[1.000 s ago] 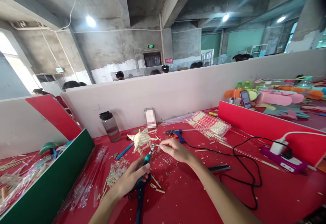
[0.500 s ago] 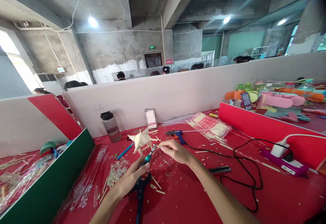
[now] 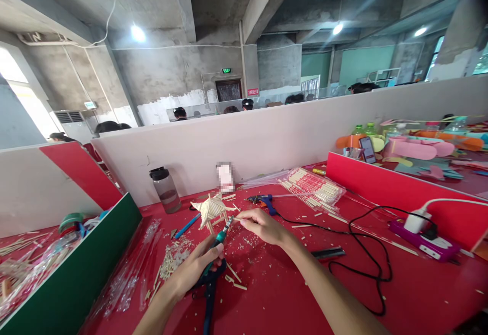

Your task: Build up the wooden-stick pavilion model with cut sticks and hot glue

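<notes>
My left hand (image 3: 204, 260) is closed around a slim teal-handled tool with a metal tip (image 3: 221, 235); the tip points up and right, and its exact kind is unclear. My right hand (image 3: 263, 225) pinches a thin wooden stick (image 3: 236, 218), its end touching or very near that tip. Just behind both hands stands a small pavilion model (image 3: 212, 210) made of wooden sticks with a pointed roof. Beneath my left hand lies a dark blue tool (image 3: 209, 299), partly covered by the fingers.
A blue glue gun (image 3: 263, 202) lies behind my right hand, its black cable running right to a purple power strip (image 3: 427, 241). Bagged sticks (image 3: 316, 188) lie behind it. A water bottle (image 3: 165, 190) stands at back left. Wood scraps (image 3: 173, 259) and plastic wrap (image 3: 133, 269) cover the left side.
Almost nothing differs. Both hands keep their hold and place, with the stick still at the tool's tip; the view has shifted very slightly.
</notes>
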Action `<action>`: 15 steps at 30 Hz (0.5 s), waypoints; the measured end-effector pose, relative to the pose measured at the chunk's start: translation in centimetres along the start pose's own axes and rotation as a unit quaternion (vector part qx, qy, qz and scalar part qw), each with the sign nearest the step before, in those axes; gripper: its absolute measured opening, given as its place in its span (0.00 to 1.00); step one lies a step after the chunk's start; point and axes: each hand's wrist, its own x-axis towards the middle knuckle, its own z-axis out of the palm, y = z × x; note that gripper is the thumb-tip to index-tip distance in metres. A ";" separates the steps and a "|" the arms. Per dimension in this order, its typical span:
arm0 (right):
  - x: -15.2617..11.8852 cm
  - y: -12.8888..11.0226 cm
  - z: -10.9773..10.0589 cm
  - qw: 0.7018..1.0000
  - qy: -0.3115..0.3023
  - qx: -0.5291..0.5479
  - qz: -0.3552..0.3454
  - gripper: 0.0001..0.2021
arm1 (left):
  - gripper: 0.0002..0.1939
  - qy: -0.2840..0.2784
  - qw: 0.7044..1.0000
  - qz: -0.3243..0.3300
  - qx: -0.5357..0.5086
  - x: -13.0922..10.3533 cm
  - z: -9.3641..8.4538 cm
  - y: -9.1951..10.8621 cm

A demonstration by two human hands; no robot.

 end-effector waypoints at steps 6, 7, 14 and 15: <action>0.0 0.0 0.0 1.000 0.007 -0.003 -0.001 0.17 | 0.32 0.011 1.000 -0.008 0.018 -0.1 -0.1 0.1; 0.0 0.0 0.0 1.000 0.009 -0.006 -0.002 0.17 | 0.32 0.013 1.000 -0.009 0.023 -0.1 -0.1 0.2; 0.0 0.0 0.0 1.000 0.008 -0.018 -0.010 0.17 | 0.31 0.014 0.995 0.016 0.096 0.1 -0.2 -0.1; 0.0 0.0 0.1 1.000 0.008 -0.018 -0.010 0.16 | 0.31 0.008 0.994 0.025 0.110 0.1 -0.3 -0.2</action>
